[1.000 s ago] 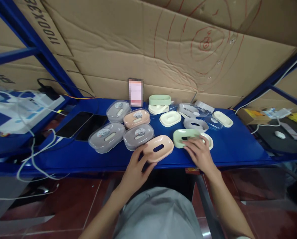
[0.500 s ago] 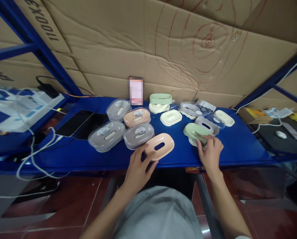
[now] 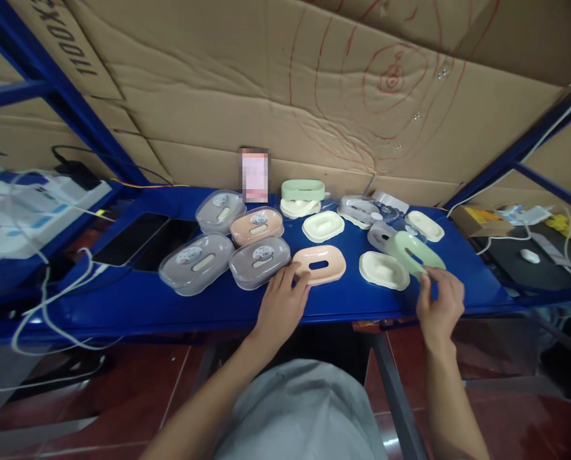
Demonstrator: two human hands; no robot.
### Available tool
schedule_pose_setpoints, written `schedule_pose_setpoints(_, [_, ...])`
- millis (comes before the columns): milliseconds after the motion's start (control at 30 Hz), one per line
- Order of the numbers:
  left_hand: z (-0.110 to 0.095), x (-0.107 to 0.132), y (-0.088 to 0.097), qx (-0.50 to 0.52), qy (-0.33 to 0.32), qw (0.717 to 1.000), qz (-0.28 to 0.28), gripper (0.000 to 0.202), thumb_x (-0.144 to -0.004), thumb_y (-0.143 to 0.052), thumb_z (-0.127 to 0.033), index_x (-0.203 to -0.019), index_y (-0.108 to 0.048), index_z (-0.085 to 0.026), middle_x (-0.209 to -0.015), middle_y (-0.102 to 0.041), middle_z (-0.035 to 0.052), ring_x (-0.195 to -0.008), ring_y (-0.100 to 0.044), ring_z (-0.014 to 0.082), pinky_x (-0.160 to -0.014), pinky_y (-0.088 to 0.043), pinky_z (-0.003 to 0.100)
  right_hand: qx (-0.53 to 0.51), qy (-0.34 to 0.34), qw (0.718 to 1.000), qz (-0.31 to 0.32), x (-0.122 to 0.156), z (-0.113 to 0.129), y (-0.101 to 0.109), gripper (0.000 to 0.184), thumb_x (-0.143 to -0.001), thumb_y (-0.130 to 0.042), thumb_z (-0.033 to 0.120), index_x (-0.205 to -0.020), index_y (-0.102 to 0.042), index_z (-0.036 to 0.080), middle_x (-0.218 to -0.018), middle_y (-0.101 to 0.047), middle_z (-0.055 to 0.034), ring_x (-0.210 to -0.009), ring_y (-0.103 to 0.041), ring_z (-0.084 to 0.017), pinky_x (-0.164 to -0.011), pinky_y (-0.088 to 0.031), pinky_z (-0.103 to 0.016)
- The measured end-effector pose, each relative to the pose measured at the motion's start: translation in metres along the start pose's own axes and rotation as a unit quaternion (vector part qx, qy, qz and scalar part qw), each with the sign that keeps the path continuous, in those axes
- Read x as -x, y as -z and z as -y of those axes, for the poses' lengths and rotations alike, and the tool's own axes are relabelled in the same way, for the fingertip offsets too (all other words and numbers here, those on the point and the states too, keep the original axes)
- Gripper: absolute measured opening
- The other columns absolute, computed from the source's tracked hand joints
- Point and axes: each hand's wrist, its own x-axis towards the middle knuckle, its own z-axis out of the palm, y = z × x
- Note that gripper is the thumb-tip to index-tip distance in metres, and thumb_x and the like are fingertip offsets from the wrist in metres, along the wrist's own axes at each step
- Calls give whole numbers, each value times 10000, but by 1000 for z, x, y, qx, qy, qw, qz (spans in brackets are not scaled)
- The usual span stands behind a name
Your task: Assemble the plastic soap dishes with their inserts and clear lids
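Note:
My left hand (image 3: pixel 281 300) rests on the blue shelf (image 3: pixel 180 300) with its fingers on the near edge of a peach soap-dish tray (image 3: pixel 320 264) with a slot in it. My right hand (image 3: pixel 437 301) pinches the near edge of a green soap-dish tray (image 3: pixel 412 253), lifted and tilted above the shelf. A cream dish base (image 3: pixel 384 269) lies uncovered just left of the green tray. Several closed soap boxes with clear lids, grey (image 3: pixel 259 260) and peach (image 3: pixel 257 225), stand to the left.
More cream (image 3: pixel 322 225), green (image 3: pixel 303 190) and grey parts and clear lids (image 3: pixel 362 209) lie further back. A phone (image 3: pixel 254 174) leans on the cardboard wall. Two dark phones (image 3: pixel 131 237) and white cables (image 3: pixel 50 300) lie at the left. A box and a mouse (image 3: pixel 526 255) sit at the right.
My right hand lifted the green tray off the cream base and carried it to the right. My left hand slid the peach tray a little away and to the right.

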Motion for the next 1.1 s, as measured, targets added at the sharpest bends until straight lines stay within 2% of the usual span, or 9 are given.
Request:
schedule_pose_setpoints(133, [1, -1, -3, -1, 13, 1000, 6, 278, -1043, -548, -203, -1294, -667, -197, -1404, -632, 168, -1244, -656, 357, -1007, -571, 516, 104, -75, 991, -49, 8, -45, 3, 459, -1078, -490, 492, -1122, -763, 127, -1068, -774, -205, -1006, -689, -375, -881, -486, -492])
schedule_pose_setpoints(267, [0, 1, -4, 6, 14, 1000, 1, 277, -1042, -552, -201, -1301, -652, -187, -1424, -615, 171, -1277, -635, 365, -1029, -558, 525, 117, -70, 991, -2, 12, -63, 0, 483, -1066, -495, 513, -1120, -774, 123, -1085, -779, -210, -984, -697, -366, -844, -473, -471])
schedule_pose_setpoints(367, [0, 3, -3, 10, 19, 1000, -8, 258, -1041, -555, -196, -1280, -654, -189, -1414, -614, 175, -1291, -625, 369, -1045, -549, 538, 70, -27, 997, 18, 14, -42, -4, 424, -1084, -496, 465, -1293, -713, 166, -1329, -731, -182, -1234, -667, -358, -1041, -432, -522])
schedule_pose_setpoints(433, [1, 4, -3, 27, 20, 999, -20, 250, -1046, -553, -195, -1275, -653, -196, -1395, -622, 168, -1300, -622, 354, -1079, -538, 532, 3, 38, 995, 88, 16, -19, -6, 390, -1088, -524, 444, -1358, -679, 210, -1417, -695, -152, -1331, -634, -335, -1114, -418, -532])
schedule_pose_setpoints(533, [3, 6, -1, 84, 27, 995, -53, 239, -1052, -561, -209, -1274, -650, -216, -1346, -644, 138, -1283, -634, 309, -1118, -530, 497, -93, 114, 965, 216, 21, 19, -9, 342, -1094, -538, 392, -1391, -658, 272, -1483, -659, -112, -1403, -597, -317, -1193, -402, -576])
schedule_pose_setpoints(667, [4, 7, 3, 141, 37, 986, -84, 224, -1055, -582, -238, -1267, -654, -252, -1327, -650, 106, -1254, -645, 273, -1113, -535, 472, -182, 124, 932, 289, 28, 63, -12, 354, -1095, -529, 337, -1440, -607, 315, -1546, -584, -106, -1471, -537, -316, -1254, -376, -633])
schedule_pose_setpoints(867, [-2, 6, 3, 125, 5, 991, -48, 214, -1049, -593, -239, -1243, -684, -241, -1323, -671, 111, -1246, -633, 288, -1106, -517, 499, -270, 81, 933, 224, 26, 99, -20, 742, -1027, -669, 366, -1646, -274, 261, -1625, -410, -216, -1554, -418, -341, -1208, -480, -585])
schedule_pose_setpoints(1000, [-1, 4, 4, 103, -2, 994, -26, 185, -1030, -612, -249, -1190, -703, -237, -1433, -633, 128, -1354, -589, 325, -1146, -486, 556, -219, 159, 920, 284, 11, 102, -23, 659, -1051, -630, 380, -1650, -362, 320, -1741, -299, -148, -1626, -278, -372, -1246, -419, -627])
schedule_pose_setpoints(1100, [4, 2, 5, 119, -32, 992, 11, 203, -995, -661, -243, -1195, -675, -217, -1502, -604, 141, -1480, -508, 333, -1201, -471, 552, -215, 216, 905, 297, 3, 102, -25, 533, -1073, -596, 338, -1592, -478, 337, -1631, -505, -102, -1565, -407, -333, -1238, -443, -595])
